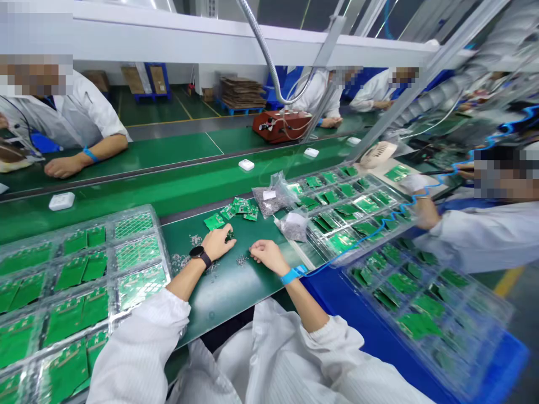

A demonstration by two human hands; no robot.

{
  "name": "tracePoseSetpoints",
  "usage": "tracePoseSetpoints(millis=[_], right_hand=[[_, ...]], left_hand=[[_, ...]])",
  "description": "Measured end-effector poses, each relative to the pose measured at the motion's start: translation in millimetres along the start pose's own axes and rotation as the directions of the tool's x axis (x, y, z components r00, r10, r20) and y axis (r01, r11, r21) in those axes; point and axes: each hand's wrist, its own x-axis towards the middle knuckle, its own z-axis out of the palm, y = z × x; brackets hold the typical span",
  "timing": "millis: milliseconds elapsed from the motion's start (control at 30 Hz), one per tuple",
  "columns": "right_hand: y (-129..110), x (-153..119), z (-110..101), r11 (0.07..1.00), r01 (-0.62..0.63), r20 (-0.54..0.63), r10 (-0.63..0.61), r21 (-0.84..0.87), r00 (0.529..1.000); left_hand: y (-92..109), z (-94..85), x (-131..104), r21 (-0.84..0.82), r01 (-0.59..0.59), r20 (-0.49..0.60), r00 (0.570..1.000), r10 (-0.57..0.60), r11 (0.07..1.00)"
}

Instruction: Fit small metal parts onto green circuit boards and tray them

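The landmark is the green bench top (219, 306), which lies in front of the person. Over the middle of this bench top is the left hand (217, 244), with a dark watch (200, 256) on its wrist. Its fingers are bent and partly closed, and between thumb and forefinger it has a small dark green piece (229, 236); the exact shape of this piece is too small to tell. The right hand (268, 255) is also over the bench top, to the right of the left hand and apart from it. Its thumb and forefinger are almost closed together; if a tiny part is between them, I cannot tell. A blue wrist strap (294, 274) is around this wrist.

On the bench top, between the two hands, there is a small heap of metal parts (241, 260). More loose metal parts (180, 261) are lying near the left wrist. At the far side of the bench top is a group of green circuit boards (240, 208), and at its far right corner are two clear bags (269, 201) with small parts inside. To the left of the bench top stands a clear tray (113, 269) with green boards in its compartments, and to its right is another such tray (332, 216).
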Motion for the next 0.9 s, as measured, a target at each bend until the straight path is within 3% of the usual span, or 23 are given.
tracePoseSetpoints(millis=[200,367,567,900], right_hand=[[-1.8,40.6,13.6,0.978,-0.012,0.152,-0.020,0.207,0.988],[-16.4,63.1,23.2,0.947,-0.013,0.347,-0.104,0.320,0.932],[-38.3,93.4,49.0,0.866,-0.013,0.395,-0.214,0.499,0.894],[-44.0,93.6,52.4,0.787,-0.084,0.413,-0.227,0.611,0.882]], left_hand=[[3.9,-0.2,0.9,0.023,0.075,-0.014,0.997,-0.075,0.997],[-2.6,-3.2,4.5,0.088,0.217,-0.048,0.976,-0.213,0.972],[-14.4,-14.4,2.3,0.113,0.332,-0.142,0.938,-0.315,0.937],[-19.6,-16.8,-0.3,-0.042,0.194,-0.251,0.948,-0.198,0.980]])
